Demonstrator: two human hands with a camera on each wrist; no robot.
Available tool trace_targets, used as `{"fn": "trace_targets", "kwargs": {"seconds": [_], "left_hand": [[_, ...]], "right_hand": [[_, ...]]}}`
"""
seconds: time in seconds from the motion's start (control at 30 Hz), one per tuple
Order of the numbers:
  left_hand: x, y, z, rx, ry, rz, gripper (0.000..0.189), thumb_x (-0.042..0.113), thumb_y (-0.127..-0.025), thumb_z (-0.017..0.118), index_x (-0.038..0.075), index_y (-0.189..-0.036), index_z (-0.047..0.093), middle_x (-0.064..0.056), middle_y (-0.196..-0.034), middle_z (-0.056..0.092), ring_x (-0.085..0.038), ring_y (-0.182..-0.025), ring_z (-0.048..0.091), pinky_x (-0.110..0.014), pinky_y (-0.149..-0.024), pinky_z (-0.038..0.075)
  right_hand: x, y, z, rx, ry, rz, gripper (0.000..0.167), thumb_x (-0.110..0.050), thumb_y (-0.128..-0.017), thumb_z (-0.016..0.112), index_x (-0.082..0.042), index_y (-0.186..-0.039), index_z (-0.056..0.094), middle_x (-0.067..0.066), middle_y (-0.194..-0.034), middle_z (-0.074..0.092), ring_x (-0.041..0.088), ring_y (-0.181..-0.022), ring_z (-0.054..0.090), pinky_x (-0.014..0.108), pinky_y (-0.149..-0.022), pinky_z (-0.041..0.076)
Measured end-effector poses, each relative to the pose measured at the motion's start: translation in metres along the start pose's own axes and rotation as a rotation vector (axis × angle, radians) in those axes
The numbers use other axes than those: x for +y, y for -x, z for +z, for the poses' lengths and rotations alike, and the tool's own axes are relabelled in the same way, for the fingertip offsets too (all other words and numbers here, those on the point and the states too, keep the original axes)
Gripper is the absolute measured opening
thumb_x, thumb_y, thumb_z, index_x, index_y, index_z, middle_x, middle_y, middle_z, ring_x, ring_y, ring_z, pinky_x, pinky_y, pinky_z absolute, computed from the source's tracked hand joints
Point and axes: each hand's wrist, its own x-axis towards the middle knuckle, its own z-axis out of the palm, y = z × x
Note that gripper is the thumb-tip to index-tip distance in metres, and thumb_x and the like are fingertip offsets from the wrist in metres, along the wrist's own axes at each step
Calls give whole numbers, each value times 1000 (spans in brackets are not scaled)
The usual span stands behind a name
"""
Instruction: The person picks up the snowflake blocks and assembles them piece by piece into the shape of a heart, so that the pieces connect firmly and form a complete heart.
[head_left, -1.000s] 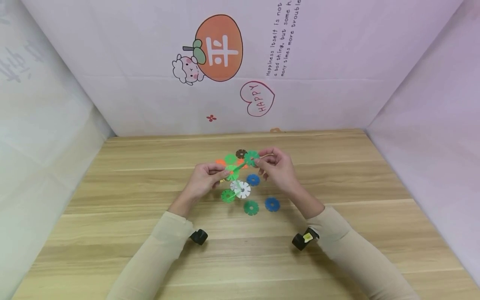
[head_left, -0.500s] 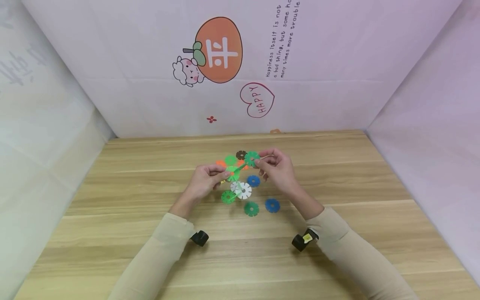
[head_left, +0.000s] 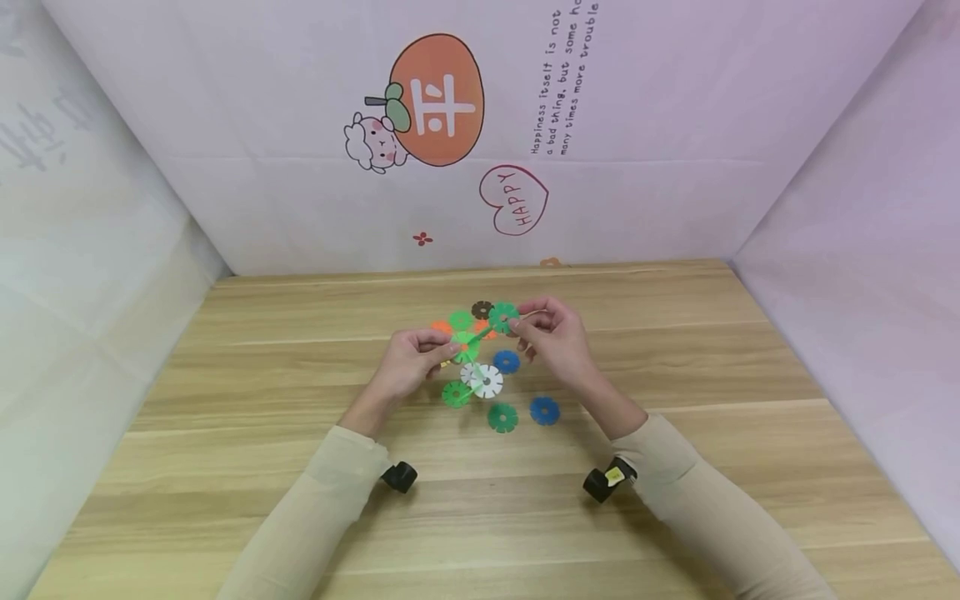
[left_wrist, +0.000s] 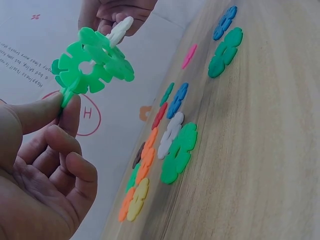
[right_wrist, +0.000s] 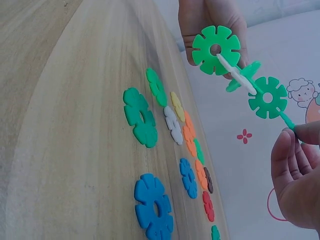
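Both hands hold up one joined piece made of notched plastic discs, raised over the table. With thumb and fingers my left hand (head_left: 405,362) pinches a light green disc (head_left: 465,346) at the piece's left end. My right hand (head_left: 557,340) pinches a darker green disc (head_left: 503,317) at the other end. Between them another green disc (head_left: 480,336) shows edge-on. In the right wrist view a white disc (right_wrist: 235,74) is slotted in among the green ones. The left wrist view shows this white disc (left_wrist: 120,32) close to the right hand. The exact joints are partly hidden.
Loose discs lie flat below the hands: two blue discs (head_left: 544,410), a dark green disc (head_left: 502,417), a light green disc (head_left: 454,394), and orange, brown, yellow, red, pink and white ones. White printed cloth (head_left: 645,192) walls the table (head_left: 487,525) at back and sides.
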Motion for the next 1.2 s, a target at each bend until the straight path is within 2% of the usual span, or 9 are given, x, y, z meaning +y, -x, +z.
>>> {"fn": "trace_targets", "kwargs": {"seconds": [0.13,0.33,0.73,1.2], "left_hand": [[-1,0,1,2,4,-5,18,8,-94,72,-8,-103,70,-2,-80,71,-12,-54,43,-24,-54,39],[-2,-1,2,13,6,-5,19,7,-94,71,-9,-104,70,-1,-79,71,-11,-54,44,-24,-53,39],[0,-4,5,11,-9,41,13,7,-94,72,-6,-98,71,-2,-76,68,-11,-53,43,-22,-51,38],[1,-6,0,-10,1,30,10,5,-95,70,-4,-95,71,-2,-77,69,-11,-55,42,-21,-51,36]], "right_hand": [[1,0,2,-15,-6,4,22,2,-94,67,7,-113,58,17,-87,71,19,-60,62,27,-52,53],[4,0,5,-29,-20,-2,24,4,-93,67,13,-113,56,19,-87,71,18,-61,62,26,-52,53],[3,1,7,-8,-50,1,19,6,-92,68,10,-108,59,16,-86,70,15,-61,62,24,-55,54],[3,4,10,0,-69,34,25,6,-91,69,14,-111,56,10,-81,70,14,-60,62,23,-56,54]]}}
